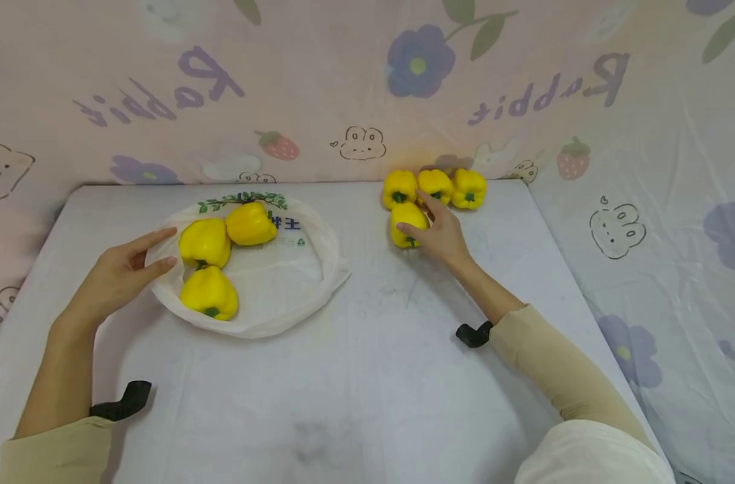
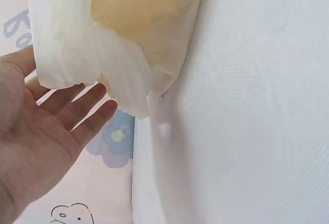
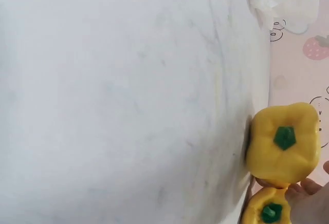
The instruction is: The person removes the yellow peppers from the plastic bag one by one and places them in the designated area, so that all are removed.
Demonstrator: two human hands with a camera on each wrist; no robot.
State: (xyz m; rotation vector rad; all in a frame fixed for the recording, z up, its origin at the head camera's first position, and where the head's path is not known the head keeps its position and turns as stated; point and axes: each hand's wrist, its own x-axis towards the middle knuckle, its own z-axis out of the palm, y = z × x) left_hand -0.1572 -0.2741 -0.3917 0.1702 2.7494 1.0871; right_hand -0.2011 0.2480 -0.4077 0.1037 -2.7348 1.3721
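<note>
My left hand [image 1: 115,277] is at the left rim of a white plastic bag [image 1: 283,323], its thumb and fingers spread apart. In the left wrist view the fingers [image 2: 85,111] reach out loosely behind the bag's hanging edge [image 2: 123,75]. Inside the bag lie three yellow bell peppers [image 1: 207,292]. On the right, my right hand [image 1: 443,232] is over the front yellow bell pepper [image 1: 404,218] of a small group. Its thumb overlaps that pepper from above, and the fingertips [image 3: 303,187] are right at its side. The pepper stands on the table, green stem [image 3: 285,137] towards me.
Three more yellow bell peppers [image 1: 469,189] stand in a row at the table's back edge, just behind the front one. The white tabletop [image 1: 343,390] meets a patterned curtain [image 1: 319,81] behind. Black wrist mounts [image 1: 125,401] stick out from both forearms.
</note>
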